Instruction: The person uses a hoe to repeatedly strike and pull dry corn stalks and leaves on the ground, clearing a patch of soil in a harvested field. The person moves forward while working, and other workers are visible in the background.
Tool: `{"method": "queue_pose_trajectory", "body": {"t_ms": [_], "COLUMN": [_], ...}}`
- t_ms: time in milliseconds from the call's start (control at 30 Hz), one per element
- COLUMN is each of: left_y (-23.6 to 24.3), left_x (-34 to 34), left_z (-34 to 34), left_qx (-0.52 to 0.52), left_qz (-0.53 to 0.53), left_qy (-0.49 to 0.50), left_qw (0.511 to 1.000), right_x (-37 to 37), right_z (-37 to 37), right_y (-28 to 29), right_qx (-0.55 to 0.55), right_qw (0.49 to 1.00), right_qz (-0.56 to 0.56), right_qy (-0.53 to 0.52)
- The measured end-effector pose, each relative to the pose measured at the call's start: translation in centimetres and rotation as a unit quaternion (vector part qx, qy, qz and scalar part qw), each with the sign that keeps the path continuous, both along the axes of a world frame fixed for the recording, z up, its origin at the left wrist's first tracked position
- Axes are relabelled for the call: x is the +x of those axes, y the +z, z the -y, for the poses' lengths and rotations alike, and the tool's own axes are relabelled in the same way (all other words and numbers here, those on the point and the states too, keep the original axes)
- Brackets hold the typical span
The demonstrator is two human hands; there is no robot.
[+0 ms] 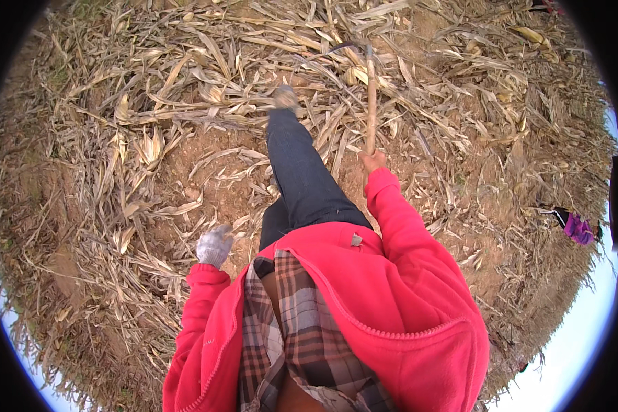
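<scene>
My right hand (373,161), bare and coming out of a red sleeve, is closed round the lower end of a sickle's long wooden handle (371,103). The sickle's dark curved blade (342,47) points left at the far end, over the dry corn stalks. Down at my left side hangs my left hand (215,245) in a pale knitted glove. Its fingers are loosely bent and somewhat blurred, with nothing visible in them. One foot (285,98), smeared by motion, is stretched ahead of me among the stalks.
Flattened dry corn stalks and husks (151,147) cover the ground, with reddish-brown soil (230,185) between them. A person in purple (579,229) is far off at the right. Another bit of red clothing (553,7) shows at the top right edge.
</scene>
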State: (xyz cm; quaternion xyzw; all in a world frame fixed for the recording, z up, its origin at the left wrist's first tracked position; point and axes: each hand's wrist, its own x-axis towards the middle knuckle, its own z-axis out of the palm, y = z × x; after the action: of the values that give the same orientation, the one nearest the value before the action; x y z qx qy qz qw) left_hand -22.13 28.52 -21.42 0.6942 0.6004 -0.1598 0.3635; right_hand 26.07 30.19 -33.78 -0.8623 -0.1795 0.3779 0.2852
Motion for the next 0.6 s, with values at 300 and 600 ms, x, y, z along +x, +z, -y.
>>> {"method": "queue_pose_trajectory", "body": {"t_ms": [300, 600], "left_y": [0.3, -0.4], "left_x": [1.8, 12.5], "left_z": [4.2, -5.0], "left_qx": [-0.085, -0.125], "left_qz": [-0.045, -0.047], "left_qy": [0.058, -0.045], "left_qw": [0.994, 0.99], "right_x": [2.8, 15.7], "right_z": [-4.5, -1.8], "right_y": [-1.5, -12.0], "right_qx": [0.071, -0.067], "right_qw": [0.901, 0.916], "right_qz": [-0.339, -0.206], "right_qy": [-0.26, -0.338]}}
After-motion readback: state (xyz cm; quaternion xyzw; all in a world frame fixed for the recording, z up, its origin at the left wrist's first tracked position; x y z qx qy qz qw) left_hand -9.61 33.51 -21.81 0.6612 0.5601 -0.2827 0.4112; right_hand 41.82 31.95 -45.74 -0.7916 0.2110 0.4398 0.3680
